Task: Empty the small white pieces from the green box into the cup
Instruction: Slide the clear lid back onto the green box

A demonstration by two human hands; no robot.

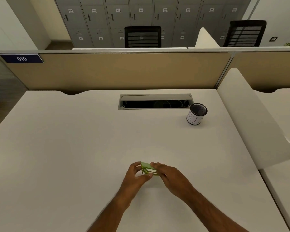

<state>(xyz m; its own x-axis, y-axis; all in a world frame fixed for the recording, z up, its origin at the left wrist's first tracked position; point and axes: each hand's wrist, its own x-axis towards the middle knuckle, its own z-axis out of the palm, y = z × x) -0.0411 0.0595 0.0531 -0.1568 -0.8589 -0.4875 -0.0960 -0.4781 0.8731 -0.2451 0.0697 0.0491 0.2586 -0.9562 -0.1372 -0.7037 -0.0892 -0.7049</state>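
Observation:
A small green box (148,167) sits low over the white desk (74,148) near its front middle, held between both hands. My left hand (135,174) grips its left end with fingers and thumb. My right hand (166,173) covers its right side, fingers curled over the top. Whether the box is open is hard to tell, and no small white pieces show. The cup (196,114), a black mesh cylinder with a white paper label, stands upright at the back right of the desk, far from both hands.
An open cable hatch (155,101) is set into the desk at the back, just left of the cup. A white divider panel (251,118) borders the desk on the right. A beige partition (115,71) closes the far edge.

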